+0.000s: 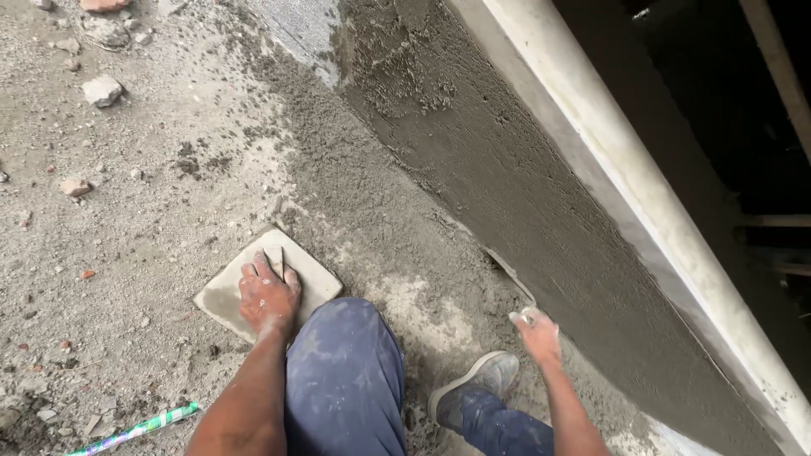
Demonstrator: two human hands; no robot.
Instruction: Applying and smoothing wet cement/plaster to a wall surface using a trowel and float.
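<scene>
My left hand (268, 297) grips the handle of a square plaster hawk board (313, 274) that rests flat on the dusty ground by my knee. My right hand (537, 333) is shut on the handle of a trowel (509, 274), whose blade lies edge-on against the foot of a low wall. That wall is coated with wet grey plaster (515, 186), rough and ridged toward the top left. My knee in blue trousers (342, 371) sits between both arms.
Loose mortar is heaped along the wall's base (355, 194). Stones and rubble (101, 89) litter the ground at left. A green-and-white striped stick (135, 431) lies at the bottom left. A pale ledge (642, 194) caps the wall. My grey shoe (481, 380) stands near the wall.
</scene>
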